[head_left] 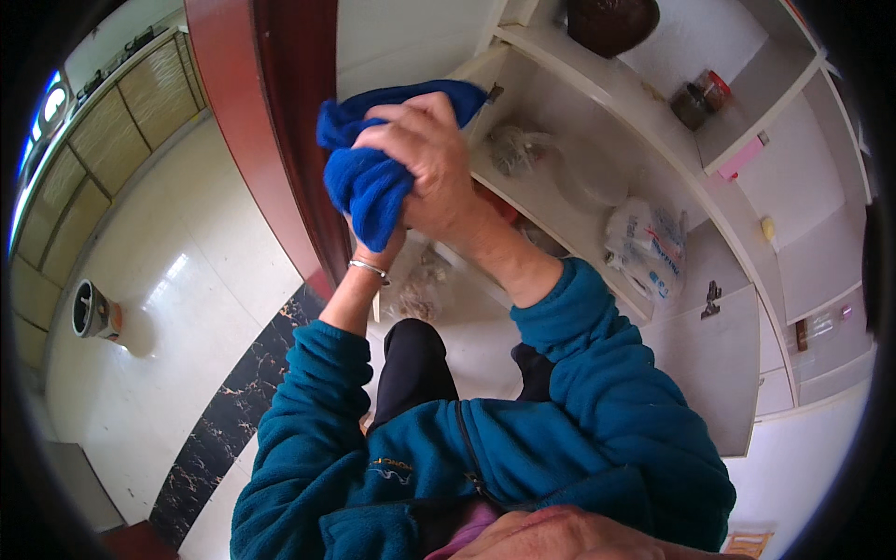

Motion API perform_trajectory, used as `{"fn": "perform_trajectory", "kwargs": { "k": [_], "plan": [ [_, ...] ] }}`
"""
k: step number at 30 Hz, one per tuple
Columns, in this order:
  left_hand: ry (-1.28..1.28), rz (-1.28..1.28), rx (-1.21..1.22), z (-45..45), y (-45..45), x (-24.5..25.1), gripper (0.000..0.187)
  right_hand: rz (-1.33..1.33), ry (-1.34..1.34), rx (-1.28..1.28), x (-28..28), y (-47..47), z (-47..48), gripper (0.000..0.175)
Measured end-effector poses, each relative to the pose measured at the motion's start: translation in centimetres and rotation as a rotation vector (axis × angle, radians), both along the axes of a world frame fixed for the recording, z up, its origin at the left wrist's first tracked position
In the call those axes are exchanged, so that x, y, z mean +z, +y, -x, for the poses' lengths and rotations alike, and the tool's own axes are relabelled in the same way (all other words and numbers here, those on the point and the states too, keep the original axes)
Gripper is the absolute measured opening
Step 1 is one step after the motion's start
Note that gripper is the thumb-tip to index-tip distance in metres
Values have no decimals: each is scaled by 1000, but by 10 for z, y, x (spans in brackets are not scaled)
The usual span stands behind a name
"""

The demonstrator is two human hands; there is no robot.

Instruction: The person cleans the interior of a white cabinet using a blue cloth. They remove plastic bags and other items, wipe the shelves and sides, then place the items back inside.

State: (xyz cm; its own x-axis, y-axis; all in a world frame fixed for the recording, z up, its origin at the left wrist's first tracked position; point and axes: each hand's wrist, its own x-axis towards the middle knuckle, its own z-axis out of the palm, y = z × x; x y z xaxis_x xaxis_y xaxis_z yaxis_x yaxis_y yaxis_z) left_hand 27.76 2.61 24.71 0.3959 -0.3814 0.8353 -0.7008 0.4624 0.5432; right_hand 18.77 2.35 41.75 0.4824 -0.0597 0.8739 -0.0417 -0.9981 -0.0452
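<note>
A bunched blue cloth is between my two hands, in front of the dark red door frame. My right hand grips it from above, with its fingers curled over the folds. Part of the cloth spreads out beyond my knuckles towards the cabinet. Lower down, my left hand is mostly hidden behind a hanging fold and seems closed around the cloth. A silver bracelet circles my left wrist. To the right stands a white cabinet with an open lower compartment.
Inside the compartment are plastic bags. An open cabinet door juts out at the right. Jars and a dark brown pot stand on upper shelves. On the tiled floor at left is a bin, past a black marble strip.
</note>
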Motion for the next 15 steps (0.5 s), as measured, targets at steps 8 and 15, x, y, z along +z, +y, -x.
{"fn": "perform_trajectory", "kwargs": {
  "k": [8, 15],
  "plan": [
    [21, -50, 252, -17, 4, 26, 38, -1178, 286, 506, -144, 22, 71, 21],
    [42, -26, 256, -15, 5, 31, 36, -1861, -486, 372, -133, -39, 185, 32]
  ]
}}
